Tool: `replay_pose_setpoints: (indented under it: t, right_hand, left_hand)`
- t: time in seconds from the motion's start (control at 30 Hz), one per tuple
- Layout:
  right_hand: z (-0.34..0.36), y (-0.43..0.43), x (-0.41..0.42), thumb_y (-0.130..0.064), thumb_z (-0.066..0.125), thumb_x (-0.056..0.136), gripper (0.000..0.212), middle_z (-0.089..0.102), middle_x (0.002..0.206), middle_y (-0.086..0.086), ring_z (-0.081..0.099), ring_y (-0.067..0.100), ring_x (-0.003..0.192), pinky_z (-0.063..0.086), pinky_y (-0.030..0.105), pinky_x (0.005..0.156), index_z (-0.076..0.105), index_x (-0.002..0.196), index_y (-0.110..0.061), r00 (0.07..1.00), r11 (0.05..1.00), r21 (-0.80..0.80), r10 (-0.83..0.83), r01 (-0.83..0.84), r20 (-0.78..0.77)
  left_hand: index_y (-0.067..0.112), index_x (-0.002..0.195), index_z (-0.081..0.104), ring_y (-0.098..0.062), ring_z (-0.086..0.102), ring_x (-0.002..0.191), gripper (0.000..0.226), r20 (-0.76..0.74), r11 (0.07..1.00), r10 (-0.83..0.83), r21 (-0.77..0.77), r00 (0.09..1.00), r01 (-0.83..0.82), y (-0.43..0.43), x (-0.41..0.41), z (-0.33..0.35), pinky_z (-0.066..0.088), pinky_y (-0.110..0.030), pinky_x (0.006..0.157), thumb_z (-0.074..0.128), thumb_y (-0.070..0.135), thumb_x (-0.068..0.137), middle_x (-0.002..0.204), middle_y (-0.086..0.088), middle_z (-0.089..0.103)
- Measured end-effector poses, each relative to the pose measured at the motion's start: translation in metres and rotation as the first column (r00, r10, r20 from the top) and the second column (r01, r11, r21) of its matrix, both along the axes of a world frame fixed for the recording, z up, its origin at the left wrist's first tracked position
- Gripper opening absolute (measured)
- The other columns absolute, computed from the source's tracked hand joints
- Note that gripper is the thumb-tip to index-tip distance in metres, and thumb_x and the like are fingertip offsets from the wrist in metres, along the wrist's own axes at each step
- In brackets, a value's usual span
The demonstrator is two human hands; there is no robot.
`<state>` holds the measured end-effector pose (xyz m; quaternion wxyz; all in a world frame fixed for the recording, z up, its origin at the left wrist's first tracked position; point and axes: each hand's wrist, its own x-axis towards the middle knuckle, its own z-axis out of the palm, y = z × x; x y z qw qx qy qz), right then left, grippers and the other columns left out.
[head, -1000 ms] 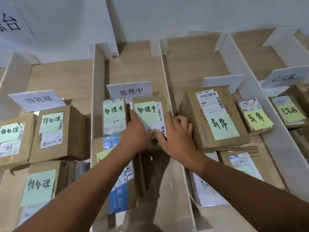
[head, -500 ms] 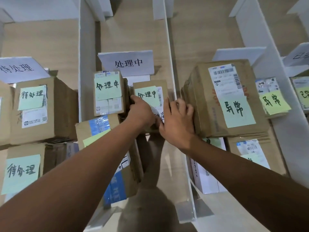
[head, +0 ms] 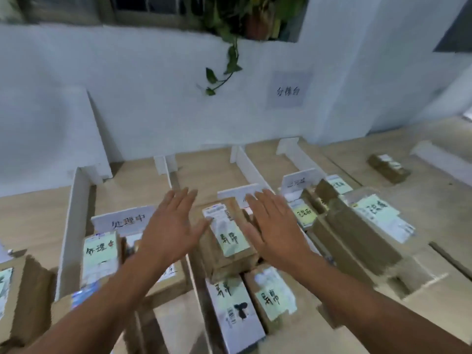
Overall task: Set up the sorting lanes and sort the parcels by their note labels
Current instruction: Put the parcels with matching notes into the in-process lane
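Observation:
Both hands hover flat with fingers spread above the lanes and hold nothing. My left hand (head: 169,227) is over the lane marked by the white sign 处理中 (head: 125,221), partly hiding a parcel there. My right hand (head: 274,227) is over the neighbouring lane. Between them a brown parcel with a green 异常 note (head: 228,241) sits on top of others. Two more 异常 parcels (head: 272,297) lie in front of it. A parcel with a green 处理中 note (head: 99,254) stands left of my left hand.
White divider boards (head: 70,236) split the wooden table into lanes. Stacked parcels with green notes (head: 375,215) fill the lane on the right. One lone parcel (head: 388,167) lies far right. More parcels (head: 15,297) stand at the left edge. A plant (head: 229,60) hangs on the wall.
Both hands let go of the parcel in the 处理中 lane, lifted and spread open. The view tilted up and to the right, so the wall and the far right of the table show.

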<state>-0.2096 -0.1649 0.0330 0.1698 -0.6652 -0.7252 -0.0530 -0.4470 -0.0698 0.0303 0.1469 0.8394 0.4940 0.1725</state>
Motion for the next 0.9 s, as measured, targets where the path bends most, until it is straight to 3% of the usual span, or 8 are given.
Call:
replay_pose_setpoints:
  t: [0.1, 0.37, 0.5, 0.63, 0.9]
  right_hand:
    - [0.012, -0.064, 0.089, -0.059, 0.016, 0.103, 0.072, 0.024, 0.166, 0.007, 0.013, 0.023, 0.155, 0.003, 0.044, 0.126, 0.019, 0.161, -0.016, 0.975, 0.971, -0.1, -0.21, 0.217, 0.072]
    - [0.046, -0.284, 0.306, -0.062, 0.023, 0.103, 0.073, 0.016, 0.168, 0.0, 0.005, 0.019, 0.156, -0.001, 0.038, 0.126, 0.012, 0.163, -0.022, 0.834, 0.834, -0.022, -0.552, 0.551, -0.01]
    - [0.056, -0.364, 0.391, -0.065, 0.021, 0.1, 0.076, 0.015, 0.169, -0.001, 0.006, 0.02, 0.156, 0.004, 0.042, 0.127, 0.009, 0.163, -0.024, 0.778, 0.778, -0.011, -0.628, 0.628, -0.028]
    - [0.056, -0.414, 0.464, -0.064, 0.023, 0.101, 0.076, 0.015, 0.169, -0.001, 0.006, 0.02, 0.156, 0.006, 0.042, 0.126, 0.006, 0.163, -0.024, 0.745, 0.746, -0.031, -0.666, 0.666, -0.033]
    - [0.04, -0.412, 0.63, -0.065, 0.02, 0.101, 0.076, 0.007, 0.17, -0.004, -0.002, 0.016, 0.156, -0.002, 0.043, 0.126, -0.003, 0.162, -0.027, 0.741, 0.74, -0.059, -0.672, 0.67, -0.012]
  left_hand:
    - [0.033, 0.163, 0.013, -0.02, 0.001, 0.158, 0.089, -0.066, 0.99, -0.137, -0.021, 0.988, 0.136, -0.039, 0.086, 0.008, 0.012, -0.045, 0.127, 0.036, 0.079, 0.091, 0.171, 0.006, 0.009]
    - [0.031, 0.162, 0.019, -0.023, 0.011, 0.157, 0.101, -0.025, 0.945, -0.322, 0.06, 0.946, 0.323, -0.182, 0.342, 0.039, 0.013, -0.046, 0.126, 0.02, 0.09, 0.08, 0.17, 0.004, 0.018]
    - [0.03, 0.16, 0.027, -0.021, 0.013, 0.156, 0.087, 0.023, 0.928, -0.37, 0.058, 0.929, 0.368, -0.253, 0.458, 0.045, 0.012, -0.045, 0.126, 0.035, 0.08, 0.089, 0.169, 0.003, 0.022]
    - [0.032, 0.16, 0.027, -0.022, 0.014, 0.156, 0.087, -0.032, 0.917, -0.397, 0.022, 0.917, 0.398, -0.302, 0.545, 0.042, 0.013, -0.046, 0.125, 0.032, 0.082, 0.089, 0.168, 0.003, 0.023]
    - [0.032, 0.157, 0.033, -0.023, 0.019, 0.154, 0.085, 0.001, 0.916, -0.4, 0.026, 0.917, 0.4, -0.289, 0.715, 0.026, 0.02, -0.044, 0.124, 0.034, 0.082, 0.089, 0.166, 0.002, 0.03]
